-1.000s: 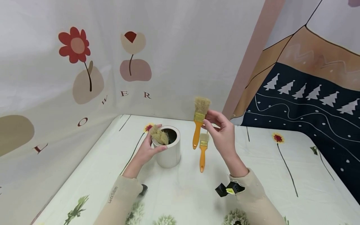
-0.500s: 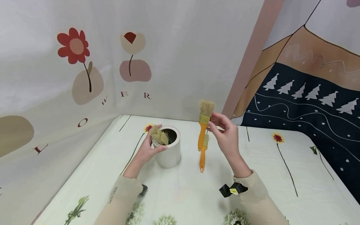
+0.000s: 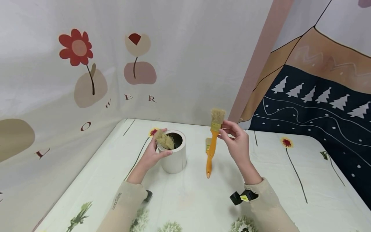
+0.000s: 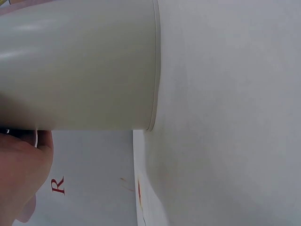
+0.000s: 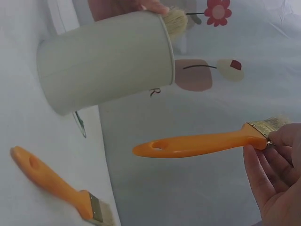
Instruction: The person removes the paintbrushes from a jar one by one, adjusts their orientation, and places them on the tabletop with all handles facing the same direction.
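Note:
A white cylindrical holder (image 3: 174,161) stands upright on the table, with pale bristles (image 3: 165,140) showing over its rim. My left hand (image 3: 150,154) grips the holder's left side, thumb at the rim. Held upright in the air, a paintbrush with an orange handle (image 3: 214,141) is pinched near its metal band by my right hand (image 3: 238,145), bristles up. Behind it a second orange-handled brush (image 3: 208,167) lies on the table, partly covered in the head view; the right wrist view shows this lying brush (image 5: 51,181) whole.
The table (image 3: 185,199) has a white cloth printed with flowers. A printed curtain (image 3: 185,58) hangs behind and at the left, and a dark panel with white trees (image 3: 318,103) is at the right.
My right hand has moved to the right and slightly down with the brush, which now overlaps the lying brush in the head view. My left hand and the holder have not moved.

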Action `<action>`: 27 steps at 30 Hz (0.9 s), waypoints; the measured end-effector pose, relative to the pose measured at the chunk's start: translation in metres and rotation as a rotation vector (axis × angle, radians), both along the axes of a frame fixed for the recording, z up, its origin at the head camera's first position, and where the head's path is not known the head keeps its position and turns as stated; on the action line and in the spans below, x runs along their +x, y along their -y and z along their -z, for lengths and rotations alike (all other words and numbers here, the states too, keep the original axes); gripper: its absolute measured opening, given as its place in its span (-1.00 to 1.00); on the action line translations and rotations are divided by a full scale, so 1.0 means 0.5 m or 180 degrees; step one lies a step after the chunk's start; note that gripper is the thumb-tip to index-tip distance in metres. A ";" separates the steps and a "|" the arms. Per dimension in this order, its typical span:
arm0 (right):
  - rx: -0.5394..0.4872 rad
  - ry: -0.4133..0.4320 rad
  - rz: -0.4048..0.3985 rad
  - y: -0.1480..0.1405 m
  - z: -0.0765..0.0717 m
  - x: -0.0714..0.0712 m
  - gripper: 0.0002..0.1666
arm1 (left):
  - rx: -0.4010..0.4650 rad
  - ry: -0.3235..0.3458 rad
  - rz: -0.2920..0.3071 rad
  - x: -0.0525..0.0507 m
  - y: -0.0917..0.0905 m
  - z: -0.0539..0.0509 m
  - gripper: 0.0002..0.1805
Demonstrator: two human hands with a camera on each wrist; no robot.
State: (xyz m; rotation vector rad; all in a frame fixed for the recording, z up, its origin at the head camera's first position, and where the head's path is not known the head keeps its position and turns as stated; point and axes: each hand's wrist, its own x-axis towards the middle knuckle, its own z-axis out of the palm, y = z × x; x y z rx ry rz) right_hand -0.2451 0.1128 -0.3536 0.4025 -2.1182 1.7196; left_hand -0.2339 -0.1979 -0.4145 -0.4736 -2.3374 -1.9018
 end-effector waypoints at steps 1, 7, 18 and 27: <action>0.0010 0.0015 0.0011 -0.002 0.003 -0.002 -0.59 | -0.0003 0.0001 -0.0003 0.000 0.000 0.000 0.00; 0.0056 0.0106 0.0062 -0.012 0.018 -0.009 -0.59 | -0.0019 0.0004 -0.0013 0.000 0.000 0.000 -0.01; 0.0110 0.0320 0.0114 -0.024 0.049 -0.023 -0.60 | -0.0069 0.0009 -0.0022 0.000 0.001 0.003 -0.01; 0.0257 0.0678 0.0145 -0.033 0.071 -0.030 -0.54 | -0.0058 0.0022 -0.0017 0.000 0.001 0.003 -0.01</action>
